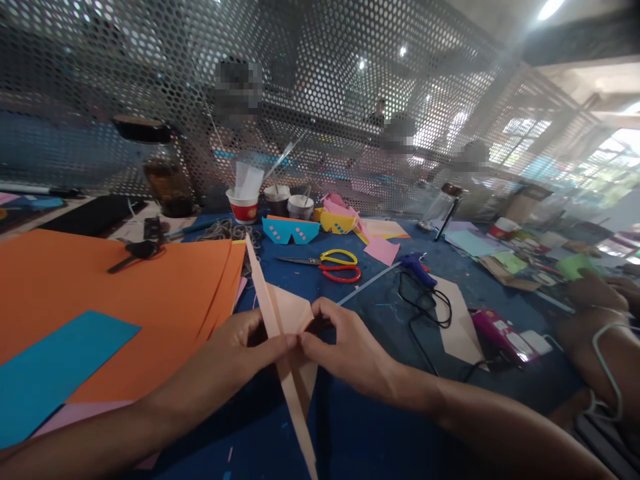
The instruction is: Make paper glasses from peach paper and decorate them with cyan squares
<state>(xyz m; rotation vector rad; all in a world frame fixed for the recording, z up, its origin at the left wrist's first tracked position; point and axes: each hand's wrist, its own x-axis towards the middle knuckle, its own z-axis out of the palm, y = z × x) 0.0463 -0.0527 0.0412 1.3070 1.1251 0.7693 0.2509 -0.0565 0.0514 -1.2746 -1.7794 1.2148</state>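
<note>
A peach-coloured sheet of folded paper [287, 308] is held up over the blue table, with a long narrow folded edge slanting from upper left to lower right. My left hand [255, 340] grips it at the middle, its thumb pressed across the fold and its other fingers behind the paper. On the right side my right hand [345, 340] pinches the paper's edge, its thumb close to the left thumb. Beyond the hands lie scissors [320, 262] with one yellow and one red handle.
Orange sheets [165, 287] and a blue paper piece [65, 370] spread at left. A blue glue gun [418, 270] with a black cord lies right. Paper cups [243, 205] and paper glasses [291, 230] stand before a perforated screen [320, 80]. Another person's arm [600, 327] rests far right.
</note>
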